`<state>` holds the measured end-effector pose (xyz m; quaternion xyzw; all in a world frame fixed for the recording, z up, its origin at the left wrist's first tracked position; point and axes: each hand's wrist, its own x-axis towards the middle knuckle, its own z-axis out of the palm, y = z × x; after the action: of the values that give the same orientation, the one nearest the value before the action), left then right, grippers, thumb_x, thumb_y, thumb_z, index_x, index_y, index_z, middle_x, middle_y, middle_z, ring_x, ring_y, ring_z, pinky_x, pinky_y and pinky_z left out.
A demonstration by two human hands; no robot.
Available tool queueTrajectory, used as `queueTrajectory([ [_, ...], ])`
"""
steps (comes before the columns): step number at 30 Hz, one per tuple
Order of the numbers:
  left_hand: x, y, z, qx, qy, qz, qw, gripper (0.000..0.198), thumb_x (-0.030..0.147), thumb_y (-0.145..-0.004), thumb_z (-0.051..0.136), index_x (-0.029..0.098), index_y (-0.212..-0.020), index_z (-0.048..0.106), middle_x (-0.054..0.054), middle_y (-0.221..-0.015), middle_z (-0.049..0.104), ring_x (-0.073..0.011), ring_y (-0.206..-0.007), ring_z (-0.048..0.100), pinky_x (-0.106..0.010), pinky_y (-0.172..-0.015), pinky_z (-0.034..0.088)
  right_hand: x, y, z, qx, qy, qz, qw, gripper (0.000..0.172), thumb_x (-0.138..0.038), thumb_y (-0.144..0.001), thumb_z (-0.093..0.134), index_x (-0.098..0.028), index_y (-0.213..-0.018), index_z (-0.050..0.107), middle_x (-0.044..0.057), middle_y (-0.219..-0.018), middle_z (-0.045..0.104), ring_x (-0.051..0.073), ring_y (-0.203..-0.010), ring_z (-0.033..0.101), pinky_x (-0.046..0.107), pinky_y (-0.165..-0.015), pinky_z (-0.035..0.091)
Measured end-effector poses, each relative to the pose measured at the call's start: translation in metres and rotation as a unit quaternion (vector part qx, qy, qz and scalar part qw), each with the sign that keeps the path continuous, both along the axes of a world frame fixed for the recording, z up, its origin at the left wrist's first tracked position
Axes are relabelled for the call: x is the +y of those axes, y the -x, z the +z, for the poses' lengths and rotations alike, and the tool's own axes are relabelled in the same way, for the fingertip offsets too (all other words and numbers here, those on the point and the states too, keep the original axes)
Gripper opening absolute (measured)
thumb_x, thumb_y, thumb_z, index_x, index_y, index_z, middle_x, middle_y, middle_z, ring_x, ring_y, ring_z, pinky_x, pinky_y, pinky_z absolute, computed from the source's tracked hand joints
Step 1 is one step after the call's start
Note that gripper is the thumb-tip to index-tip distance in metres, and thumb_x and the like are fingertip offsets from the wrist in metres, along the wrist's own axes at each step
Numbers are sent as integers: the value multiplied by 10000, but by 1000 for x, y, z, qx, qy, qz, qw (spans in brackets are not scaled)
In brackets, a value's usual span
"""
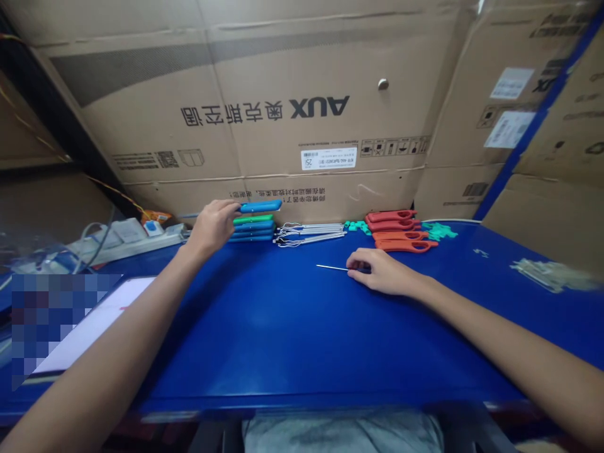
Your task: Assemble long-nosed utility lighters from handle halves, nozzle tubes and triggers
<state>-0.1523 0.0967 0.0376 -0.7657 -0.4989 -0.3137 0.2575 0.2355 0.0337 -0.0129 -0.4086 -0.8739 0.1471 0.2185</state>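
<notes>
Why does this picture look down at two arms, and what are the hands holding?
There's no robot here: a person is working bare-handed. The one picture comes from a camera worn on their head, looking forward and down, so you see almost what they see. The left hand holds a blue-handled tool by a stack of blue and green handles. The right hand holds a thin metal rod. On the blue table there are also pale, thin rods, red and orange looped handles and small turquoise pieces. Behind is printed cardboard.
</notes>
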Motion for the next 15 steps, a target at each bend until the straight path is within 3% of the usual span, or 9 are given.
queueTrajectory([
  [6,9,12,-23,-9,43,36,998,362,214,-833,370,153,-961,703,-138,-1068,691,-295,-1019,638,-427,-908,513,-1,2,2,-6,2,-4,1000,120,-257,-861,572,-167,-884,647,69,-883,652,177,-777,598,301,-718,474],
  [15,15,24,-37,-36,95,43,994,389,216,-834,349,147,-1030,678,-150,-1122,664,-315,-1062,619,-444,-937,499,-2,1,4,-11,0,-4,1000,108,-250,-863,576,-173,-886,648,67,-890,657,175,-780,604,296,-721,480],
])
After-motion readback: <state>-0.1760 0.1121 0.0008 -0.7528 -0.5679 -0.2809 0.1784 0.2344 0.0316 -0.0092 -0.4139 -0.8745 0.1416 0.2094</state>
